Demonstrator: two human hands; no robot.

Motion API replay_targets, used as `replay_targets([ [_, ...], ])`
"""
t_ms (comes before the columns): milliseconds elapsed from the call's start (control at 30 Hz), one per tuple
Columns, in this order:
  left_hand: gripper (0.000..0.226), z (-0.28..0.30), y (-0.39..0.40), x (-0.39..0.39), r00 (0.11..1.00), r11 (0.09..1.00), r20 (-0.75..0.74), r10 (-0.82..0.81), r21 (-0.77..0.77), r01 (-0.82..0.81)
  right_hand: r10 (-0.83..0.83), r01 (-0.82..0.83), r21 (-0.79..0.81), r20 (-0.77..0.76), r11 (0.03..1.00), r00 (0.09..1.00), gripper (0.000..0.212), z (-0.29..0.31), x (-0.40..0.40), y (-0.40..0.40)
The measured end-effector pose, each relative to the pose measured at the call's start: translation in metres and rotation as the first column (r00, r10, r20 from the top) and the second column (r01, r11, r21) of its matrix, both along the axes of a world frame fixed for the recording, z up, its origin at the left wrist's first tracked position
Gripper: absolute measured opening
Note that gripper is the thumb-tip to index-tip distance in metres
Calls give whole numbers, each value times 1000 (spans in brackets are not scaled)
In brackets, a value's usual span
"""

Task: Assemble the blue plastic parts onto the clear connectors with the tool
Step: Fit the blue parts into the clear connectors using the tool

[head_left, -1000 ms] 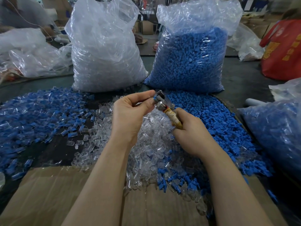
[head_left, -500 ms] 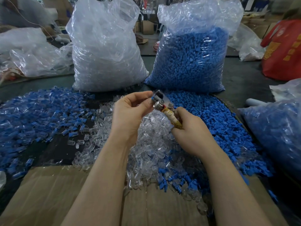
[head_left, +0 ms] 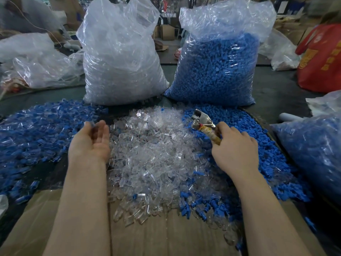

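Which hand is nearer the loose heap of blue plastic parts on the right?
Right. The right hand, gripping the tool, hovers directly over the blue heap. The left hand sits open across the clear connector pile, well away.

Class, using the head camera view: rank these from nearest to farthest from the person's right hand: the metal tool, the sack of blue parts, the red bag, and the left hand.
1. Tool: gripped in the right hand itself.
2. Left hand: across the clear pile, to the left.
3. Sack of blue parts: standing behind, farther back.
4. Red bag: far back at the right edge.
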State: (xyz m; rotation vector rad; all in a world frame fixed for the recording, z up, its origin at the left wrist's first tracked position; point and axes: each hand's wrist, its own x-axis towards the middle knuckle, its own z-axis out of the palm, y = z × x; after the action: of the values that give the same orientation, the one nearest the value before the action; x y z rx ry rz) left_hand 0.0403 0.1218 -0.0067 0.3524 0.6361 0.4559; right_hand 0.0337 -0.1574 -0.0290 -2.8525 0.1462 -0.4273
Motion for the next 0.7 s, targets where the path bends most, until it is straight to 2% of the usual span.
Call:
replay_targets([
  [33,24,-2,5,-3,1000,999,8,27,-41,-26,-29,29,1,-9,1000,1000,17,-1,0,-1],
  [67,32,-9,11,-5,1000,1000,13,28,-9,-28,-53,53,0,-18,999,998,19,-1,0,-1],
  [133,53,-17,15,-16,999,999,-12,-47,6,47,-92,92,-24,-10,995,996,19,-2,0,-1],
  [167,61,-18,5,-18,995,979,-88,-46,196,63,-106,105,-34,-1,994,994,17,-2,0,-1],
  [200,64,-18,-3,-17,988,946,-144,-54,311,97,-119,119,-36,4,992,993,13,-3,0,-1],
  [233,63,-17,-1,-17,993,976,-103,-50,207,70,-136,136,-30,3,990,991,10,-3,0,-1],
  [267,57,-19,11,-15,1000,999,-2,-11,-41,11,-158,158,-19,-7,987,987,8,-4,1,-1],
  [300,49,-17,15,-9,996,992,76,52,-115,-43,-183,183,-11,-24,983,983,10,-4,1,-2],
  [333,47,-11,18,-4,991,994,98,88,-77,-80,-204,204,-10,-47,979,978,13,-4,1,-2],
  [367,47,-6,18,-2,989,983,97,116,-155,-100,-219,219,-13,-69,976,973,14,-4,2,-3],
  [400,48,-6,17,0,989,983,99,107,-163,-90,-229,228,-19,-86,974,970,15,-4,2,-3],
  [433,47,-6,16,1,993,994,104,63,-101,-52,-233,232,-26,-99,972,967,16,-5,2,-3],
  [500,30,-5,11,2,997,987,41,-72,150,65,-233,231,-33,-119,972,965,16,-5,2,-3],
  [533,22,-4,6,1,988,939,-18,-151,309,149,-233,231,-31,-131,973,964,16,-5,1,-3],
  [567,16,-2,0,0,970,848,-100,-223,471,243,-232,230,-30,-146,973,962,17,-5,1,-3],
  [600,14,1,-6,1,938,702,-197,-284,624,344,-230,228,-32,-159,973,960,17,-4,1,-3],
  [633,12,3,-12,1,894,510,-295,-336,741,437,-226,223,-35,-169,974,959,16,-4,1,-3],
  [700,14,5,-28,-2,777,94,-481,-406,824,559,-214,211,-38,-181,977,960,15,-3,1,-3],
])
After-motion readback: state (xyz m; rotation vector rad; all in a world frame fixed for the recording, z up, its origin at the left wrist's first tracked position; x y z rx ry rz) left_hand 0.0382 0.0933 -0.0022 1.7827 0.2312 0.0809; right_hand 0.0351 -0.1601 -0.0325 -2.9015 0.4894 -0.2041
